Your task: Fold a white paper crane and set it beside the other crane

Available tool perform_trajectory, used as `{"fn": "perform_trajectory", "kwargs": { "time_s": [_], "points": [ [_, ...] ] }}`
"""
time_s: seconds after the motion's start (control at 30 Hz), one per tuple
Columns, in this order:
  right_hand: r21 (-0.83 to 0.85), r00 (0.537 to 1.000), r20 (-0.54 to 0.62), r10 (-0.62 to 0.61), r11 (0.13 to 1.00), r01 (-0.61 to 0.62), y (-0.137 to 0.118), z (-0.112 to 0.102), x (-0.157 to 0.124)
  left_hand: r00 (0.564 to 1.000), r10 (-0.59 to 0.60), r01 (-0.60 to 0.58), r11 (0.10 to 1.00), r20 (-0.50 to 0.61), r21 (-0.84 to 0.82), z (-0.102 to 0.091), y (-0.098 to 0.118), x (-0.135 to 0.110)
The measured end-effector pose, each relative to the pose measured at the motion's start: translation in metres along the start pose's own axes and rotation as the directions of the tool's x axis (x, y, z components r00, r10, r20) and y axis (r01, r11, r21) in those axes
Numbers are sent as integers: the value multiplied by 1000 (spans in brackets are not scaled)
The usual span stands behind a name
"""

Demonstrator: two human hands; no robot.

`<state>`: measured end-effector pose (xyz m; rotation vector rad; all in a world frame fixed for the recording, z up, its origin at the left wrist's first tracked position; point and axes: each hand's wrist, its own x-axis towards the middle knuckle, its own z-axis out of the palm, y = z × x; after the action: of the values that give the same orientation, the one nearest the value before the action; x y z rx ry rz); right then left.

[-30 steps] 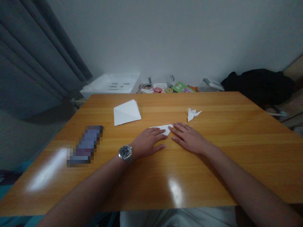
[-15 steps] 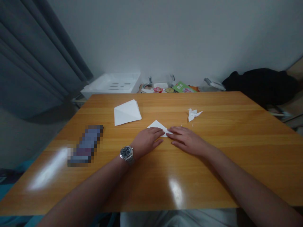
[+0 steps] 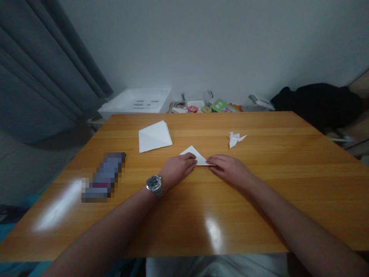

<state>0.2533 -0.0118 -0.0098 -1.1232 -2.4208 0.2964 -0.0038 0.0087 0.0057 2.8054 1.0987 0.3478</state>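
A small white sheet of paper [image 3: 198,158], folded to a triangle, lies on the wooden table with its peak pointing away from me. My left hand [image 3: 179,168], with a metal watch on the wrist, covers its left part, fingers together and pressed on the paper. At the right corner, my right hand [image 3: 227,168] grips the paper between thumb and fingertips. The undersides of both hands and the left corner of the paper are partly hidden. Beyond my right hand sits a folded white paper crane [image 3: 236,139].
A stack of white paper sheets [image 3: 155,137] lies at the back left of the table [image 3: 184,215]. A blurred phone-like slab [image 3: 106,175] is on the left. Behind the table's far edge stand a white plastic tray [image 3: 138,100], a green booklet [image 3: 223,106] and dark cloth [image 3: 317,104].
My hands have drawn slightly apart, and more of the paper's front edge shows. My right fingers have closed on the right corner, while the left fingers have come together on the paper.
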Motion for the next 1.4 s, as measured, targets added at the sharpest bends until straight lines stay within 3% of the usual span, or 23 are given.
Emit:
{"fn": "perform_trajectory", "kwargs": {
  "time_s": [0.23,0.37,0.57,0.67,0.8,0.87,0.93,1.07,1.17,1.27,1.4],
  "points": [
    [24,990,-136,-27,999,30,-6,-5,2,994,61,-60,998,-91,19,0,5,1],
    [166,981,-191,32,986,1,-11,-11,2,982,22,-25,1000,-190,-12,-3,7,1],
    [295,939,-296,174,952,-83,-5,-4,2,926,-124,-17,931,-357,-366,-10,15,-1],
    [323,937,-295,186,943,-85,-5,-1,4,894,-272,29,828,-355,-560,-8,19,0],
    [483,933,-187,307,856,-185,-9,0,3,858,-441,82,623,-263,-778,1,20,3],
    [518,920,-138,366,819,-248,-11,0,2,840,-489,124,598,-237,-792,4,19,4],
    [493,911,-121,393,821,-289,-11,0,1,835,-501,183,643,-228,-743,4,17,4],
    [332,917,-102,385,882,-333,-8,-2,2,882,-393,233,842,-258,-487,-3,14,1],
    [195,933,-88,348,925,-326,-5,-3,2,967,-118,58,964,-224,-258,-5,14,-1],
    [115,945,-81,316,945,-306,-2,-1,2,992,73,-85,990,-104,-116,1,14,-3],
    [28,955,-109,274,962,-273,2,2,1,996,86,-86,996,-6,-27,9,14,-3]
  ]
}}
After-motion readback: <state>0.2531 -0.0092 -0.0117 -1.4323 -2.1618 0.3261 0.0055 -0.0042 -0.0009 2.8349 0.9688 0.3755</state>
